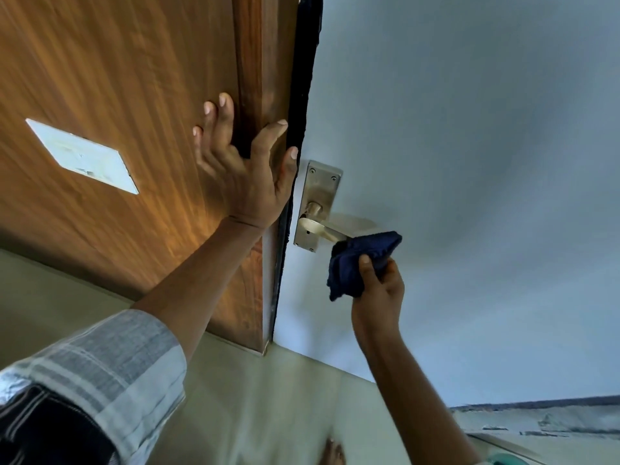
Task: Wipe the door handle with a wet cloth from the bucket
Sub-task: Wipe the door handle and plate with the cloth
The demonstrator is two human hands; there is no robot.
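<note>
Left hand (245,176) fingers spread against door edge (295,95); right hand (379,290) fingers clamped on cloth (359,260) at lever tip (327,229).

Lever tip of the door handle (323,228) hidden inside the dark blue cloth (360,260), teal object (506,459) cropped at bottom edge

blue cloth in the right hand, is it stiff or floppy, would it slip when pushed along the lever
Likely floppy: the blue cloth is bunched in the right hand, and a loose corner hangs below the fingers. It probably drapes over the door handle rather than holding shape. Its surface looks nappy, so it should grip more than skid, though smooth metal may let it slide.
</note>
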